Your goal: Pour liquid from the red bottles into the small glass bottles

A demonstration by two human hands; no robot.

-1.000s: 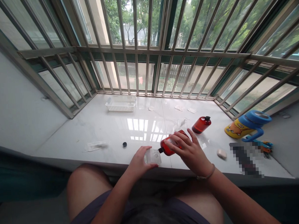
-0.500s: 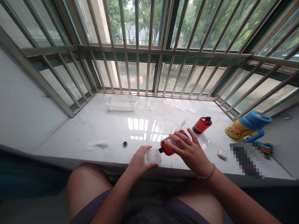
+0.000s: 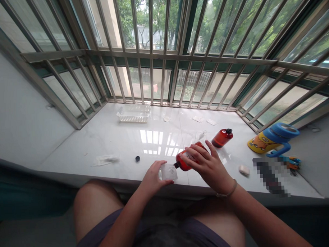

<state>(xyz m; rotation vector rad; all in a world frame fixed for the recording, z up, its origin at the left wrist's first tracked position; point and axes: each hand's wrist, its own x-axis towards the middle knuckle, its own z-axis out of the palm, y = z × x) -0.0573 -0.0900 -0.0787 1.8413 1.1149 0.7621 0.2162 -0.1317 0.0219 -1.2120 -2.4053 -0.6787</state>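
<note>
My left hand (image 3: 155,176) is closed around a small clear cup (image 3: 169,172) near the front edge of the white sill. With my right hand (image 3: 206,163) I grip a reddish-brown bottle (image 3: 184,162) that has a pale label, partly covered by my fingers. The bottle is tipped, and its dark neck points down-left at the cup's mouth. Whether liquid runs between them is too small to tell. To the left of the cup lies a black cap (image 3: 137,159). Another reddish-brown bottle (image 3: 221,138), with a black top, is beyond my right hand.
A white perforated basket (image 3: 134,115) stands at the back left. On the right are a blue-and-yellow mug-like flask (image 3: 270,139), a small pale block (image 3: 244,170) and a blurred-out dark item (image 3: 271,177). A clear wrapper (image 3: 105,160) lies left. Metal bars (image 3: 152,77) line the window.
Both hands, the cup and the tilted bottle stay almost exactly where they were. Only a very slight shift of my right hand and the bottle shows.
</note>
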